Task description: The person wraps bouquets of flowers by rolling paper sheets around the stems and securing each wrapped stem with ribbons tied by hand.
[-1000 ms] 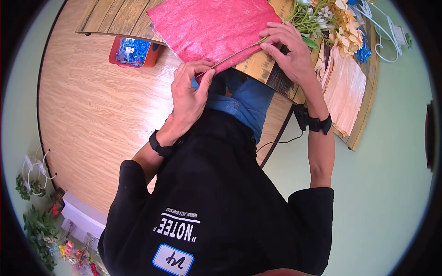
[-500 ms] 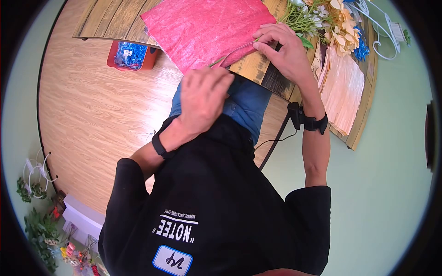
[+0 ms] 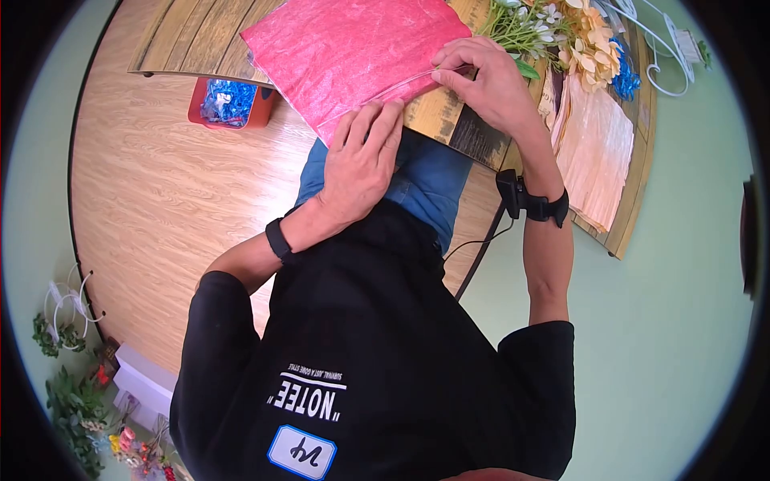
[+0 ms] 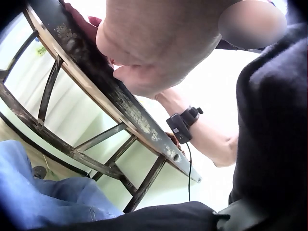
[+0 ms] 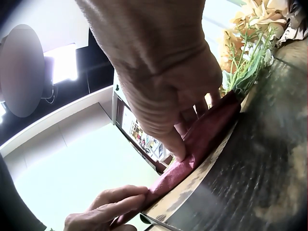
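A crinkled red-pink sheet (image 3: 353, 56) that looks like wrapping paper lies over the table's near edge, its near side folded into a narrow strip. My left hand (image 3: 357, 164) has its fingers laid side by side on that fold near the left corner. In the right wrist view, the sheet's edge (image 5: 166, 183) passes between the left fingers (image 5: 113, 199) and thumb. Farther along the fold, at its right end, my right hand (image 3: 493, 84) pinches it between thumb and fingers. In the left wrist view, my left hand (image 4: 149, 48) hides most of the sheet.
White and orange artificial flowers (image 3: 589, 48) lie right of the sheet on the wooden table (image 3: 196, 36). Beside them are pale peach sheets (image 3: 593, 152). A red bin (image 3: 261, 108) with blue shreds stands on the floor at left. A cable (image 3: 481, 240) hangs from the right wrist camera.
The left hand lifted off the corner, turned over and came down on the fold with its fingers flatter. A thin stem seen along the fold is now mostly covered. The right hand stays at its end.
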The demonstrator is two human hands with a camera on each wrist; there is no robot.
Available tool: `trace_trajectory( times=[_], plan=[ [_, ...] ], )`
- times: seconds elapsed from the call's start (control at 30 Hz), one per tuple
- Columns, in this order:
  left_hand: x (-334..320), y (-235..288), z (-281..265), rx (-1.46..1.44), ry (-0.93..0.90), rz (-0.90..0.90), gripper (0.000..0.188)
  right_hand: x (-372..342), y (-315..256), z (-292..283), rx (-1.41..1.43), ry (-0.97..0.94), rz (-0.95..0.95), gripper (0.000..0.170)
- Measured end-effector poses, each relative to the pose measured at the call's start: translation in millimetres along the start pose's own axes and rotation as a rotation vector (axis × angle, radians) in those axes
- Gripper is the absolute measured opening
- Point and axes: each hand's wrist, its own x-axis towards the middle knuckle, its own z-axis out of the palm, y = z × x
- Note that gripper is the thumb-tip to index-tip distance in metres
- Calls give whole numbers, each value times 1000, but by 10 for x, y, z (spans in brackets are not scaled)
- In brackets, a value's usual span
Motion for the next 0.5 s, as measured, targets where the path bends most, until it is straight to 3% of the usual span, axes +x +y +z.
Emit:
trace_trajectory(
  times=[0.23,0.3,0.5],
  plan=[
    [79,-101,35,62,-5,-63,59,39,0,-36,3,-56,65,16],
    [104,-136,19,180,-19,9,56,41,-5,-39,23,-69,113,17],
    [125,-192,-44,174,-70,55,59,-5,57,-161,-42,-35,-89,17]
  ],
)
